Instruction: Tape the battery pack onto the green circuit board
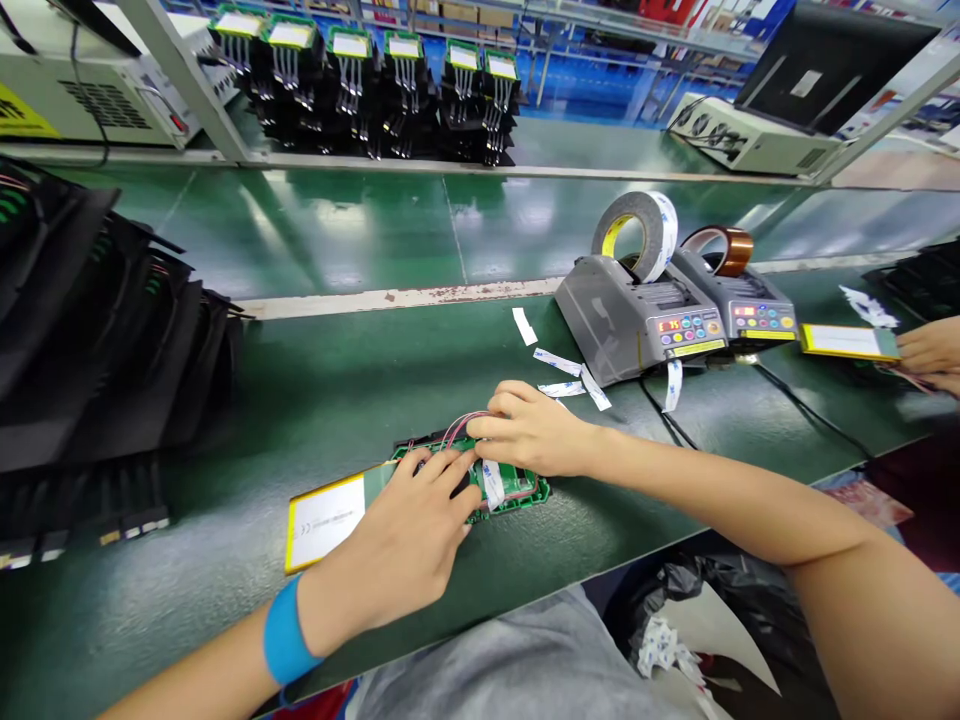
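A green circuit board (534,492) in a frame lies on the bench in front of me, partly covered by my fingers. My left hand (409,525), with a blue wristband (288,630), holds the board down with bent fingers across its left part. Thin red wires (454,428) arch over the board's back edge, and my right hand (529,430) pinches at them with its fingers closed; the fingertips are partly hidden. A white printed tape strip (492,484) sits on the board. To the left, a flat battery pack (327,522) with yellow edges lies partly behind my left hand.
Two tape dispensers (637,315) stand at the right, with cut tape strips (559,362) beside them. Black stacked assemblies (97,330) crowd the left side. More boards (405,80) line the shelf behind. At far right, a co-worker's hand (934,355) touches another battery pack (847,341).
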